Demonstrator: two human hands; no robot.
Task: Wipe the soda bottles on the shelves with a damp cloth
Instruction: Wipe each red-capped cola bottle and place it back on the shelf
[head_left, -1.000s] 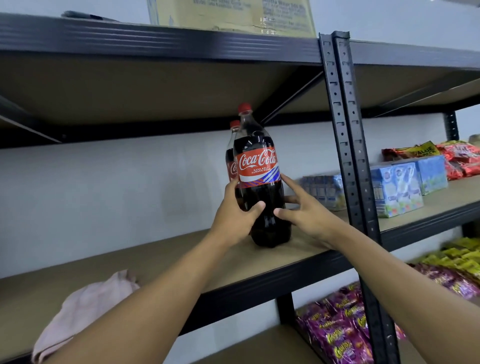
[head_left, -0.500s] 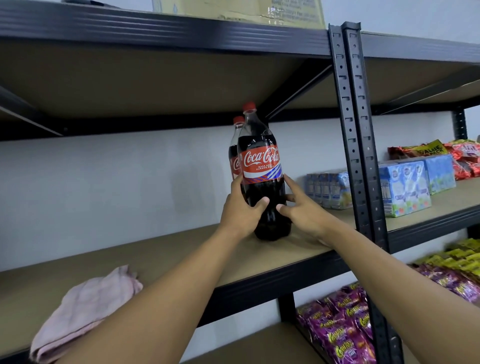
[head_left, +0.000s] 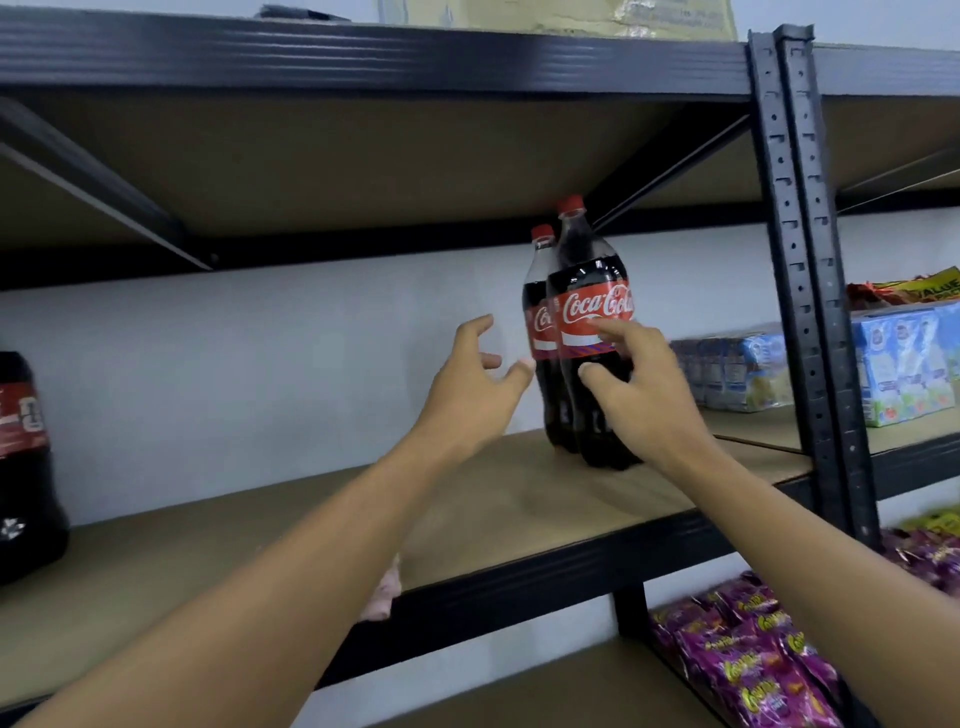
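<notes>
1. The two soda bottles stand upright and touching each other on the middle shelf (head_left: 519, 499), near the black upright post (head_left: 800, 260). The front bottle (head_left: 592, 364) is a little ahead of the rear bottle (head_left: 540, 332).
2. Your right hand (head_left: 644, 395) is on the front bottle, with the thumb and fingers spread around its lower body; I cannot tell how firmly it presses. Your left hand (head_left: 478, 384) is spread wide with nothing in it, just beside the rear bottle and apart from it.
3. Both bottles look full of dark liquid, so I judge them heavy for one hand. The plastic wall is smooth, gives a little under pressure, and will become slippery when it is wet.
4. The best place to hold is, I think, the waist under the label, or the neck under the red cap (head_left: 570, 203) while you wipe the body.
5. The red label (head_left: 592, 312) of the front bottle reads "Coca-Cola" in white script; the rear one shows only the beginning of the same word.
6. A third dark bottle (head_left: 26, 467) stands at the far left of this shelf; its writing is too blurred to read.
7. A pink cloth (head_left: 384, 592) lies at the shelf edge, mostly hidden under your left arm.
8. On the right, a yellow packet (head_left: 930, 288) shows the word "VALUE"; the blue cartons (head_left: 904, 374) and purple snack bags (head_left: 748, 670) I cannot read with confidence
</notes>
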